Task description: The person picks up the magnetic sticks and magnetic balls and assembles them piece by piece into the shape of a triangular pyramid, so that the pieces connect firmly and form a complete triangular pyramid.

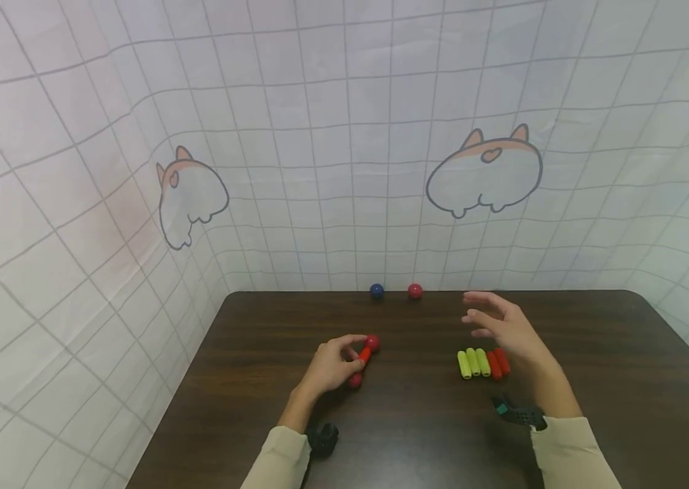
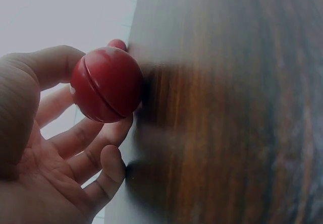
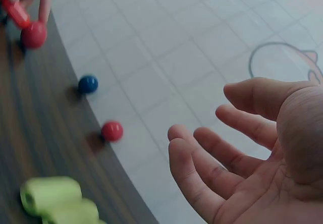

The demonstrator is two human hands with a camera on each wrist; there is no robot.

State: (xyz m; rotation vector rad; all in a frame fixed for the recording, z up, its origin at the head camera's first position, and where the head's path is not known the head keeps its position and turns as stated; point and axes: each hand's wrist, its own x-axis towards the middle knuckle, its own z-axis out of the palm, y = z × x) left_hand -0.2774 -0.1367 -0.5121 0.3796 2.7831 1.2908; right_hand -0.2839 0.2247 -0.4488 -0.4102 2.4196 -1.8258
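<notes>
On the left part of the table, my left hand holds a red rod with a red ball at each end. The thumb is by the near ball, and the index finger reaches the far ball. In the left wrist view, the near ball hides most of the rod. My right hand hovers with relaxed, spread fingers and holds nothing. Just below and left of it lie several yellow-green tubes and two red tubes, side by side in a row.
A blue ball and another red ball sit apart at the table's back edge. Behind them hangs a white gridded curtain, which also runs along the left side. The dark wooden table reaches forward between the two arms.
</notes>
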